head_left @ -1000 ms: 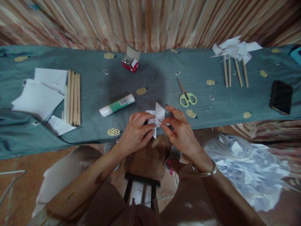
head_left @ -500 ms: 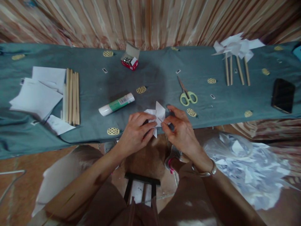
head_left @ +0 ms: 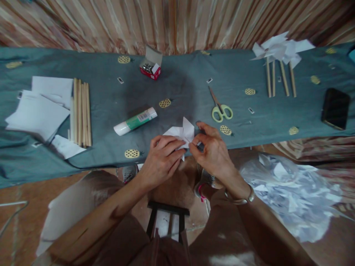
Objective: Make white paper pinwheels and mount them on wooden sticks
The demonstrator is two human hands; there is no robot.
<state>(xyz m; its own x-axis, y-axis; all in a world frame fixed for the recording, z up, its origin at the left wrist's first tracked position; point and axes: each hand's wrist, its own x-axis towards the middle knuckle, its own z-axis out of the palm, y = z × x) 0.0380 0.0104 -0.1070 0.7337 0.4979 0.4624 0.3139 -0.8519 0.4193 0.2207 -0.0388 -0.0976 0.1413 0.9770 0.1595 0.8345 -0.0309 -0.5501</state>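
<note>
Near the front edge of the cloth-covered table, my left hand (head_left: 164, 157) presses its fingers over a folded white paper pinwheel (head_left: 188, 129), gripping it. My right hand (head_left: 212, 147) has thumb and forefinger pinched at the middle of the paper, on a thin pin-like stick (head_left: 187, 140) that barely shows. Its other fingers are curled, and the left fingers cover part of the pinwheel. A glue stick (head_left: 135, 121) lies to the left of the hands. Scissors with light green handles (head_left: 222, 113) lie to their right.
Paper sheets (head_left: 41, 112) and wooden sticks (head_left: 81, 112) lie at left. An open red box (head_left: 150, 70) of small metal pieces stands at the back. Finished pinwheels (head_left: 280, 48) and a phone (head_left: 335, 108) lie at right. A bag of paper scraps (head_left: 294, 195) sits below the table.
My right fingertips have come closer to the middle of the pinwheel, and less of the thin stick shows. My left hand keeps its grip. The view has shifted slightly.
</note>
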